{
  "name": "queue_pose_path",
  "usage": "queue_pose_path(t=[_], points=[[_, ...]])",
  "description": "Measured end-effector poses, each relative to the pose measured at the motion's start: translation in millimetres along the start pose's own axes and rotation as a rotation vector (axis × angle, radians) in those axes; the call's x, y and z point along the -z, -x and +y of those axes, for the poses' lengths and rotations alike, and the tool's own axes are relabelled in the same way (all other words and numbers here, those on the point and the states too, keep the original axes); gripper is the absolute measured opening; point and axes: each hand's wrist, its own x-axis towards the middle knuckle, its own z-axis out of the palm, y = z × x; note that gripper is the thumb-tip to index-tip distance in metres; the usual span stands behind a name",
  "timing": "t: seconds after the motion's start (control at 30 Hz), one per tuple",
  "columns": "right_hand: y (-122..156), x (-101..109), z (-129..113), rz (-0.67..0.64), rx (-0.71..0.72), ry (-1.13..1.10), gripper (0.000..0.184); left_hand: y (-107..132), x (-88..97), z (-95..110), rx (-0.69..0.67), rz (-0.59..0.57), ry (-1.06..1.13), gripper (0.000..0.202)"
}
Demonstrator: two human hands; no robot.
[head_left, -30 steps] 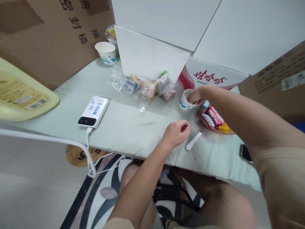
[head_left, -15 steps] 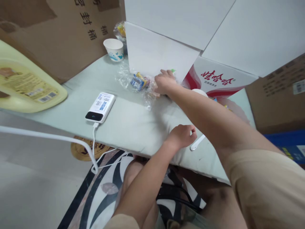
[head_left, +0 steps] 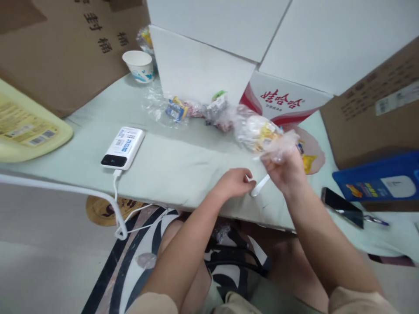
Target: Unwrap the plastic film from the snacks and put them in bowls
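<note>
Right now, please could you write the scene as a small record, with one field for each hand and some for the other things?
Right hand: fingers gripping a clear plastic bag with yellow showing
Left hand: loosely curled beside a white handle; contact unclear
Paper cup: upright, back left
Power bank: white, cable plugged in
Smartphone: black, far right

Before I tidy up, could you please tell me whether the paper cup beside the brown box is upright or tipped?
Upright: the paper cup has its wide rim facing up and its narrower base on the table.
</note>
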Motion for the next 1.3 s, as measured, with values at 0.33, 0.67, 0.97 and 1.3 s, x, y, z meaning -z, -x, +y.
queue_pose_path(t=[0.33, 0.67, 0.97, 1.3], points=[[62, 15, 76, 0.156, -0.284, -0.562, 0.045, -31, -39.1, 3, -0.348, 0.394, 0.176, 0.039], [38, 22, 78, 0.215, -0.298, -0.682, 0.046, -48, -61.9, -12, -0.626, 0.340, -0.308, 0.066], [54, 44, 74, 0.030, -0.473, -0.699, 0.046, -43, -54.0, -22, -0.561, 0.441, -0.415, 0.045], [53, 65, 84, 0.083, -0.409, -0.461, 0.057, -31, -60.7, -22, -0.619, 0.319, -0.314, 0.035]])
